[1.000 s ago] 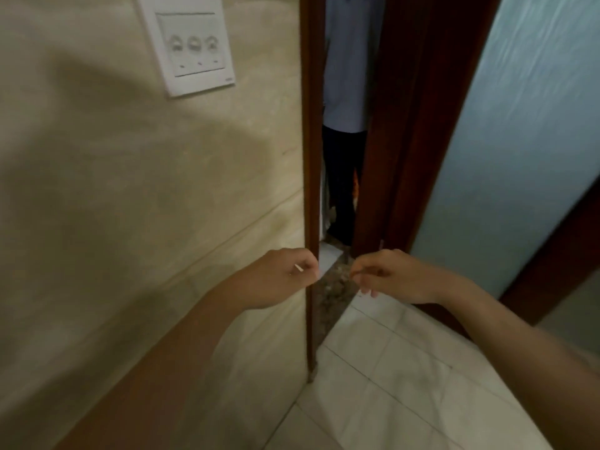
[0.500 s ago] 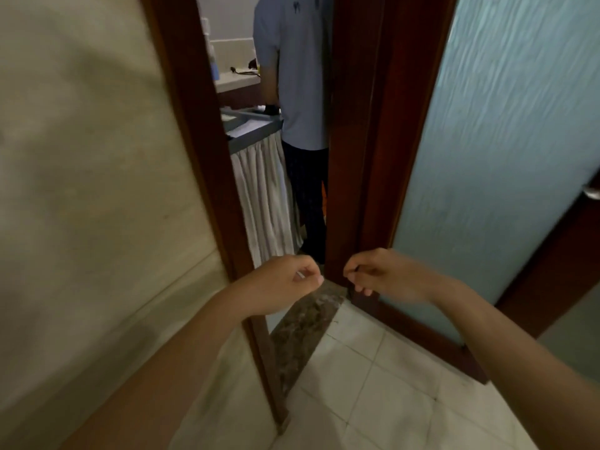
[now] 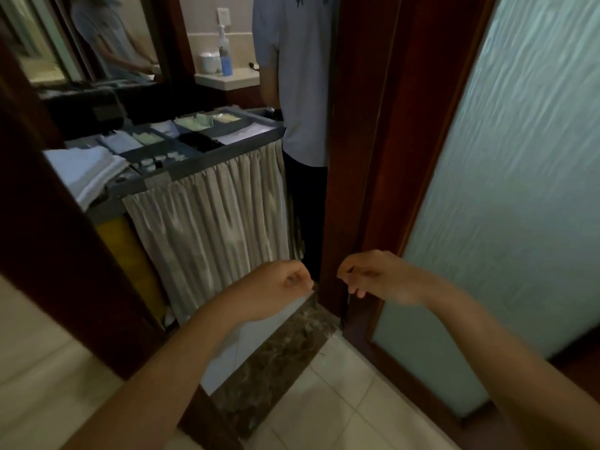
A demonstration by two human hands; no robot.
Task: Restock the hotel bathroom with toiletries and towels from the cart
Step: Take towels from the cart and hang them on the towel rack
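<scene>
Both hands are up in front of the chest, near each other but not touching, backs to the camera. The left hand [image 3: 279, 284] is balled up with the thumb tucked against the index finger, and honestly I can't tell if something tiny is pinched in there or not. The right hand [image 3: 376, 277] is loosely curled, fingertips [image 3: 358, 292] pointing down, nothing in it that I can see. Under the hands is a dark marble threshold [image 3: 276, 368], with pale floor tiles [image 3: 341, 401] on the near side. Just right of the right hand is the dark red door frame [image 3: 357, 125], and past that a frosted glass door [image 3: 519, 157] fills the right side. The other jamb [image 3: 48, 238] cuts across the left, with beige wall [image 3: 32, 352] below it. Through the doorway, just beyond the threshold, sits the cart [image 3: 227, 151]: grey tray top split into compartments, a pleated beige curtain [image 3: 220, 222] hanging off the front and a yellow bag [image 3: 130, 254] at its left end. Folded white towels [image 3: 84, 170] are stacked on the left end of the top, and the toiletries [image 3: 162, 157] are in the compartments next to them, small white round things in front and pale packets further back, too blurry to say more. A person [image 3: 292, 76] in a light shirt and dark trousers stands right against the far end of the cart. Behind that there's a counter [image 3: 227, 81] with a blue bottle [image 3: 226, 64] on it, and a mirror [image 3: 97, 37] up top left.
</scene>
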